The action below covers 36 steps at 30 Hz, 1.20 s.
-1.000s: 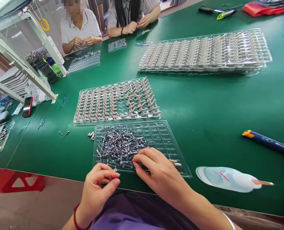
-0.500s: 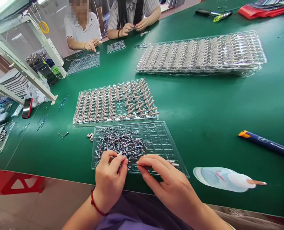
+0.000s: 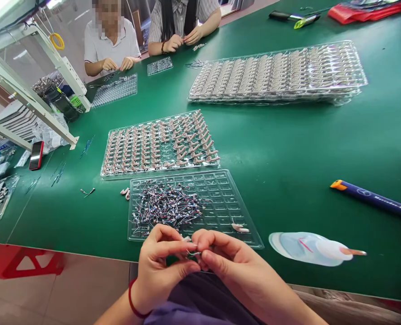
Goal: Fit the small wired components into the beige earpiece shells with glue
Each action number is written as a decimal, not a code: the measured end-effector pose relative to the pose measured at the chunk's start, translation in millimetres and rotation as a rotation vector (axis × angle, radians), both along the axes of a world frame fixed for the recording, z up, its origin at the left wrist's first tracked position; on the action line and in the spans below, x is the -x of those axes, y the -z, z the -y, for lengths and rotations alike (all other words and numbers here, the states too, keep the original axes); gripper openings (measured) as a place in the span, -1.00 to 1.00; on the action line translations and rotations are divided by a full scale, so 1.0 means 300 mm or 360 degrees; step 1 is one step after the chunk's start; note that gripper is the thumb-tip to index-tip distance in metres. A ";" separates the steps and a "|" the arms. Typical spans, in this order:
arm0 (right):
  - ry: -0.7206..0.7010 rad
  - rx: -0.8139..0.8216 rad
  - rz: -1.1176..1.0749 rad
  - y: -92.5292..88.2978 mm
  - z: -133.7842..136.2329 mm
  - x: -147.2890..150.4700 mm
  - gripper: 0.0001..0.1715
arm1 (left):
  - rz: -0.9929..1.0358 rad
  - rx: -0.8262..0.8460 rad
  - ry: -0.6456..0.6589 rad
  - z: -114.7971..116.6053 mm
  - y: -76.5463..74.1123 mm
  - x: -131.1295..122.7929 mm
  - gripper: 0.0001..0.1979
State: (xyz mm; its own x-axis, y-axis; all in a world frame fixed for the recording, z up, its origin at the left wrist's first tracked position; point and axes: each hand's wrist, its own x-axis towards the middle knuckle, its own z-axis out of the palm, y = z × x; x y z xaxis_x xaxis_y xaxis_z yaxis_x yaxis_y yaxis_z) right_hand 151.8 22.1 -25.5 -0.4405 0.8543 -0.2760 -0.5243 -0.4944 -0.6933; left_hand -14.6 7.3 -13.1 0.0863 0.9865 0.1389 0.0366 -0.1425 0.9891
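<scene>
L hand (image 3: 161,271) is narrow, fingers curled around a small pale part (image 3: 186,239), only its end showing. R hand (image 3: 232,262) is narrow too, thumb + forefinger pinched on a thin wire (image 3: 194,253) that runs btwn the two hands; whatever's on the wire's end is hidden by fingers. Hands meet right at the near edge of a clear plastic blister tray (image 3: 220,198).

That tray holds a heap of tiny wired components (image 3: 166,205) on its L half, plus pinkish curved pcs (image 3: 240,227) near its lower R corner. Couple more beige pcs (image 3: 126,193) lie just beside its L edge, on the green table (image 3: 271,149).

Behind: 2nd tray (image 3: 167,151) w/ rows of stemmed beige shells (image 3: 129,151), a gap partway along. Farther back R, stacked filled trays (image 3: 278,74).

R side: squeeze bottle (image 3: 310,249) w/ needle tip, on its side; dk-blue tool (image 3: 372,195) w/ orange end. Across table, two co-workers, hands together over small pcs.
</scene>
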 end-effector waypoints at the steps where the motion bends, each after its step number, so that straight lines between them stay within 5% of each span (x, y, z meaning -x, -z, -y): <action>1: -0.0043 0.0048 -0.0061 0.001 0.002 0.000 -0.74 | -0.0021 -0.0022 0.0014 0.001 0.001 0.004 -0.70; 14: -0.0255 0.0149 0.0003 -0.015 0.018 -0.007 -0.64 | -0.0060 -0.0003 0.0014 0.004 -0.022 0.005 -0.90; 20: -0.0226 -0.0369 0.0446 -0.040 0.020 -0.043 -0.70 | 0.0225 0.0334 0.0076 0.028 -0.005 0.014 -0.87; 27: -0.0132 -0.0990 0.0874 -0.074 0.027 -0.077 -0.88 | 0.0390 0.0418 0.0021 0.044 -0.007 0.028 -0.89; 36: 0.0160 -0.1240 0.1013 -0.066 0.034 -0.104 -0.81 | 0.0449 0.0588 -0.0004 0.048 0.006 0.051 -0.91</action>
State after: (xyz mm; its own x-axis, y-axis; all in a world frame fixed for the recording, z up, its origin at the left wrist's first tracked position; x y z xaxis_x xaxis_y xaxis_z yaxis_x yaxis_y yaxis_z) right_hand 183.1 12.0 -5.8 -0.3217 0.9218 0.2162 0.0413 0.2418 -0.9694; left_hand -29.8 -7.3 -15.0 0.0933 0.9744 -0.2045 -0.2414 0.2214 0.9448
